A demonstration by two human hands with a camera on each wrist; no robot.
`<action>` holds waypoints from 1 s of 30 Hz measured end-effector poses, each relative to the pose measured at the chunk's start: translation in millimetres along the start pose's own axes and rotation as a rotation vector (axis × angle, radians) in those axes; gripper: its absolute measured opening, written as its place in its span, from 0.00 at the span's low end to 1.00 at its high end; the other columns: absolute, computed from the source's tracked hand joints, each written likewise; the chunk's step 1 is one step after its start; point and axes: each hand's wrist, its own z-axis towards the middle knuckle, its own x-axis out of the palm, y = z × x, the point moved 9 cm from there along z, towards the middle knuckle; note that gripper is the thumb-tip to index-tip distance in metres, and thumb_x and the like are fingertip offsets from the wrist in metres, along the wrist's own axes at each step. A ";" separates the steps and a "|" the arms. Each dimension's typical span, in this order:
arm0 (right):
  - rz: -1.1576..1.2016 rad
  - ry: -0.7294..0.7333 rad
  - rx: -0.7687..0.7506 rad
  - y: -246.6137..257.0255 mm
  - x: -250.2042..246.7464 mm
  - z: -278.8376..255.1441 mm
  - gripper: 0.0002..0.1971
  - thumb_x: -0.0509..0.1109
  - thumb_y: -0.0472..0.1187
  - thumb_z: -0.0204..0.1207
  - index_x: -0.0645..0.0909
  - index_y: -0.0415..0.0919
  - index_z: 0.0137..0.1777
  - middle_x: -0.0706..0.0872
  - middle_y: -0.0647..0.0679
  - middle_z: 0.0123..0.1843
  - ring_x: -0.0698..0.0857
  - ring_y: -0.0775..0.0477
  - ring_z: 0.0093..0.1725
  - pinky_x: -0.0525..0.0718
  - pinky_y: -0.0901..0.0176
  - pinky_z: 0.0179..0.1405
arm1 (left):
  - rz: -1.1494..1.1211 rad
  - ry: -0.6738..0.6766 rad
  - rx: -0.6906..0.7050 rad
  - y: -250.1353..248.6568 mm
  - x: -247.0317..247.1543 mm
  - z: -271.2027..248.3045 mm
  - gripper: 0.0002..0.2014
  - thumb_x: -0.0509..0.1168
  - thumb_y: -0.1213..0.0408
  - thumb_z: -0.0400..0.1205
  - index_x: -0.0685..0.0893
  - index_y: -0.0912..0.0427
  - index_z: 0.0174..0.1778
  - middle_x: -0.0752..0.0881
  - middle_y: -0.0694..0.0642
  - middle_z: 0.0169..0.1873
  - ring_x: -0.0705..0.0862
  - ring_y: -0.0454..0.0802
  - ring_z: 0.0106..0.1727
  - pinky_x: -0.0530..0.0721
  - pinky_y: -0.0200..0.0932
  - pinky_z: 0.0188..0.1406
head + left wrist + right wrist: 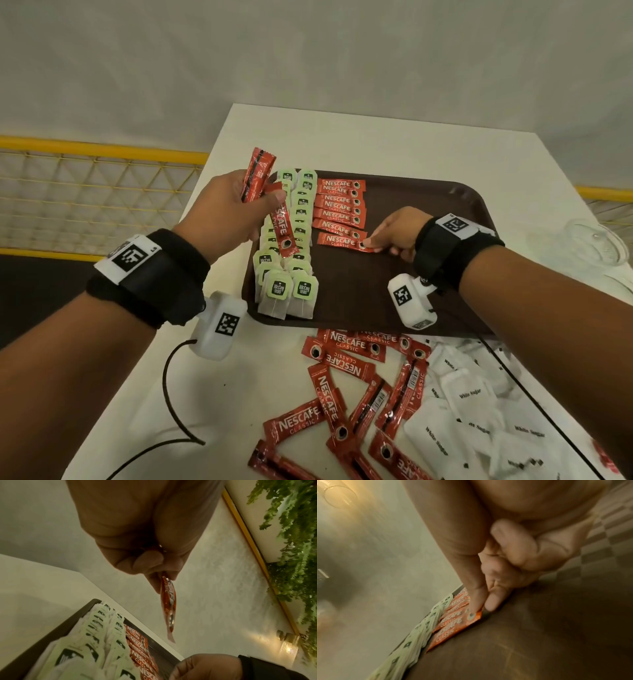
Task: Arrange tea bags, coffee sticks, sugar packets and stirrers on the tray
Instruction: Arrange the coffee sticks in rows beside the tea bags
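Note:
A brown tray (428, 192) holds two columns of green-tagged tea bags (294, 240) at its left and a column of red coffee sticks (340, 205) beside them. My right hand (376, 244) pinches the right end of the nearest stick in that column (337, 241), which lies flat on the tray. In the right wrist view the thumb (476, 601) sits on that stick (453, 630). My left hand (263, 202) hovers over the tea bags and grips a few coffee sticks (257, 174); one of them (169, 601) hangs down.
Loose coffee sticks (356, 383) and white sugar packets (472, 394) lie on the white table (342, 137) in front of the tray. A clear glass container (596, 243) stands at the right. A black cable (171, 394) trails at the left. The tray's right half is bare.

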 end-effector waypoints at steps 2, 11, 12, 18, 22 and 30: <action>-0.036 -0.029 -0.022 5.2 -2.3 3.4 0.14 0.78 0.41 0.73 0.87 0.33 0.54 0.88 0.43 0.43 0.75 0.51 0.30 0.72 0.59 0.27 | 0.019 0.019 0.001 0.7 1.1 -2.3 0.09 0.66 0.55 0.85 0.78 0.51 0.40 0.85 0.36 0.23 0.78 0.38 0.18 0.77 0.30 0.19; -0.187 -0.076 -0.050 19.4 -5.3 11.9 0.17 0.76 0.45 0.75 0.85 0.34 0.58 0.87 0.41 0.48 0.80 0.45 0.42 0.79 0.55 0.47 | 0.024 0.053 -0.031 9.4 -1.5 -3.3 0.10 0.65 0.54 0.85 0.76 0.50 0.40 0.83 0.36 0.20 0.77 0.38 0.18 0.78 0.33 0.22; -0.210 -0.071 -0.048 20.4 -4.1 11.4 0.17 0.75 0.45 0.76 0.85 0.34 0.59 0.87 0.40 0.51 0.80 0.44 0.44 0.79 0.53 0.50 | 0.024 0.060 -0.032 10.1 -0.7 -3.3 0.10 0.66 0.54 0.85 0.76 0.49 0.39 0.84 0.36 0.20 0.77 0.38 0.17 0.78 0.32 0.21; -0.177 -0.085 -0.081 20.8 -3.4 9.6 0.18 0.74 0.48 0.76 0.85 0.34 0.58 0.89 0.41 0.51 0.80 0.48 0.39 0.81 0.50 0.52 | -0.062 0.088 -0.057 13.5 7.4 -0.1 0.08 0.67 0.56 0.85 0.79 0.51 0.41 0.86 0.38 0.24 0.76 0.38 0.17 0.76 0.31 0.19; -0.053 -0.159 -0.239 37.7 -7.9 -9.1 0.18 0.71 0.53 0.78 0.83 0.38 0.54 0.86 0.45 0.44 0.77 0.52 0.33 0.78 0.58 0.36 | -0.168 0.097 -0.081 14.7 16.7 4.4 0.06 0.67 0.56 0.85 0.81 0.51 0.43 0.87 0.41 0.27 0.76 0.39 0.19 0.76 0.33 0.20; 0.152 0.059 -0.646 99.1 18.1 -74.3 0.14 0.72 0.46 0.78 0.81 0.43 0.62 0.85 0.47 0.45 0.83 0.56 0.39 0.84 0.60 0.40 | -0.149 0.177 0.001 -8.8 41.3 10.6 0.14 0.74 0.58 0.80 0.78 0.61 0.38 0.75 0.45 0.19 0.71 0.40 0.18 0.73 0.32 0.18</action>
